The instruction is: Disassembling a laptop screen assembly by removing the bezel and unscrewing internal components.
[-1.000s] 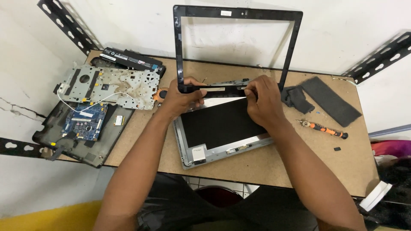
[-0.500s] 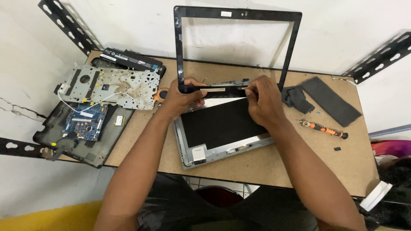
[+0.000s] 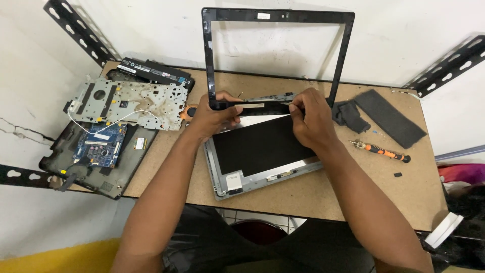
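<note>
A black laptop screen bezel point(image 3: 347, 55) stands upright on the wooden table point(image 3: 283, 194), leaning toward the white wall. My left hand point(image 3: 212, 115) grips its lower bar at the left corner. My right hand point(image 3: 312, 120) pinches the same lower bar toward the right. Below both hands lies the grey display lid point(image 3: 222, 183) with the dark screen panel point(image 3: 257, 146) in it, tilted slightly on the table.
At the left sit a black laptop base with a blue circuit board point(image 3: 98, 144), a silver metal frame plate point(image 3: 129, 103) and a black battery point(image 3: 151, 71). At the right lie black cloth pieces point(image 3: 389, 119) and an orange-handled screwdriver point(image 3: 381, 150). Metal shelf brackets point(image 3: 447, 63) flank the table.
</note>
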